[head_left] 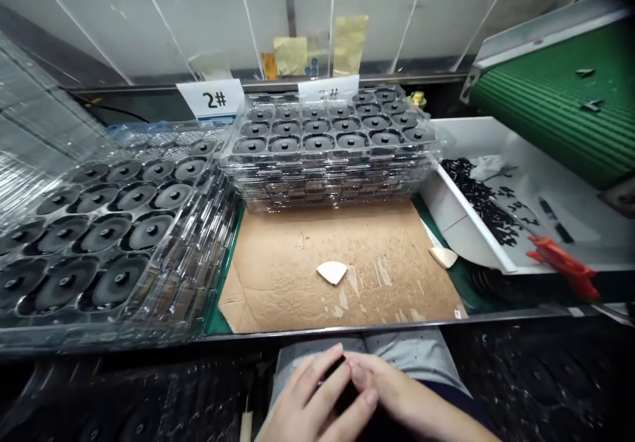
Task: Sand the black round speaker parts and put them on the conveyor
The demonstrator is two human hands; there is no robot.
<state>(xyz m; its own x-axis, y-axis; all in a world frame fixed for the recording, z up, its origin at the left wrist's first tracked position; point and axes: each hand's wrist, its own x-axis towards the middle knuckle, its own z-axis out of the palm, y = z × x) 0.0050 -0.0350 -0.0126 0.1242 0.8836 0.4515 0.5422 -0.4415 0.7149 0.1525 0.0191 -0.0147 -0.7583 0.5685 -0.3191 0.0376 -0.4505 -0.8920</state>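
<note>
My left hand is low in the view over my lap, its fingers bent around a dark area. Touching it from the right is my right hand, with its thumb and fingertips pressed together. Something dark shows between the two hands, too hidden to make out. Beyond the table edge, a small white wedge-shaped piece lies on the brown cardboard sheet. A second pale piece rests at the cardboard's right edge.
Stacked clear trays of round black parts stand at the back and left. On the right, a white bin holds small black pieces, a marker and a red-handled tool, beneath a green conveyor belt.
</note>
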